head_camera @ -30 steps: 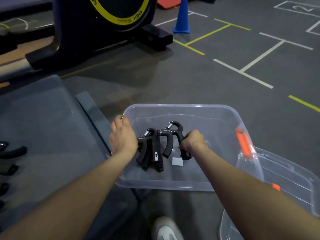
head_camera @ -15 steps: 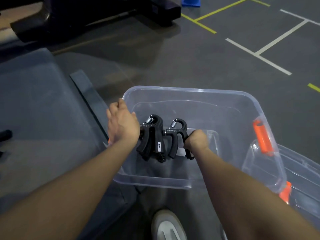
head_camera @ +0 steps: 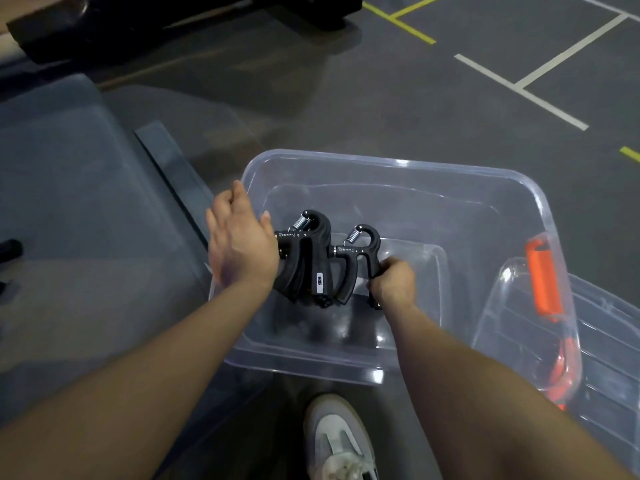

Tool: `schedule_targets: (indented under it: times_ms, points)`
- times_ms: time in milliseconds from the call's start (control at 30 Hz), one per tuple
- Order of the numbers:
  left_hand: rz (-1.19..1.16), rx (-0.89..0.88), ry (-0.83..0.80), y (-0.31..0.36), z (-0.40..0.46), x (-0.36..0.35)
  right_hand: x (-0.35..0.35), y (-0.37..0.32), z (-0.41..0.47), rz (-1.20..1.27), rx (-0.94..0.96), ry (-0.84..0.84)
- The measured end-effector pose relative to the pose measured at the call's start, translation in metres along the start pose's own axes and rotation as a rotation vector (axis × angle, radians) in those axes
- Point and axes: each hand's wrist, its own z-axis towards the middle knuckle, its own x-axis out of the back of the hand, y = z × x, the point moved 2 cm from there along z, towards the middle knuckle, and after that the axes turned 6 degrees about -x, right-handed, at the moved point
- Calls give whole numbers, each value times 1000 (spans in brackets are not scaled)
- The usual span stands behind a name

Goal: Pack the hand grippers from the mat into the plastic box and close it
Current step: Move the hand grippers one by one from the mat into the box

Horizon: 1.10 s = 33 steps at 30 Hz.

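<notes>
The right grip [head_camera: 393, 284] is clamped on the lower handle of 1 black hand gripper [head_camera: 356, 258], holding it inside the clear plastic box [head_camera: 398, 164], its coil spring at the top. The left grip [head_camera: 240, 247] has its fingers spread apart, palm down, pressed against the side of a bunch of black hand grippers [head_camera: 304, 261] that stand together in the box's left part, just beside the 1 in the right hand; how many are in the bunch I cannot tell. The box sits on the dark gym floor [head_camera: 415, 98], marked with white and yellow lines. To its right lies the clear lid [head_camera: 609, 341], and an orange latch [head_camera: 543, 275] shows at the box's right end. The grey mat [head_camera: 86, 202] lies to the left, with a dark object [head_camera: 10, 249] at its far left edge. A white shoe [head_camera: 341, 441] is visible below the box.
</notes>
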Motion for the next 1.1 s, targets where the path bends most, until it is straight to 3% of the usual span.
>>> schedule_targets:
  times_ms: [367, 500, 767, 1100]
  points:
    - [-12, -23, 35, -4, -13, 7, -2, 5, -13, 93, 19, 59]
    - [-12, -27, 34, -6, -14, 6, 3, 2, -15, 257, 28, -27]
    - [8, -14, 1, -6, -7, 4, 7, -5, -14, 193, 123, -99]
    - [-139, 23, -204, -10, 25, 12, 27, -77, -31, 261, 239, -101]
